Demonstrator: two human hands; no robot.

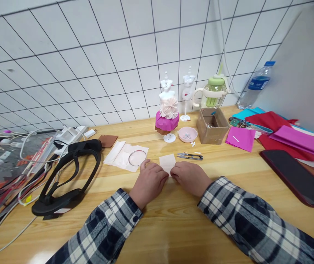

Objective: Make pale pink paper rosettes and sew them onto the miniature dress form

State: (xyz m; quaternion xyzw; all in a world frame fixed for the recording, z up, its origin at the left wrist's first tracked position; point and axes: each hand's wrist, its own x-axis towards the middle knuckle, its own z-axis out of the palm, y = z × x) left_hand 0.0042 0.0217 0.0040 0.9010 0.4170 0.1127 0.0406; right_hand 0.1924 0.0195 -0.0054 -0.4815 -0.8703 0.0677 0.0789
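Note:
A small cream paper square point(167, 162) lies on the wooden table in front of me. My left hand point(150, 182) pinches its near left edge, thumb and fingers pressed together. On the near right edge, my right hand point(190, 178) has its fingers closed in the same way. The two hands almost meet at the near edge, and the fingertips hide that part of the paper. Just beyond my right hand lie small black-handled thread snips point(190, 156). To the left, a thin metal ring point(137, 158) rests on a larger cream sheet point(119, 156).
Behind stand a mini mannequin point(167, 119) in pink and magenta paper, a bare mannequin point(186, 93), a pink dish point(187, 134), a cardboard box point(212, 126) and a jug point(214, 91). Black headgear point(71, 190) and cables lie left; a phone point(296, 176) and coloured sheets lie right.

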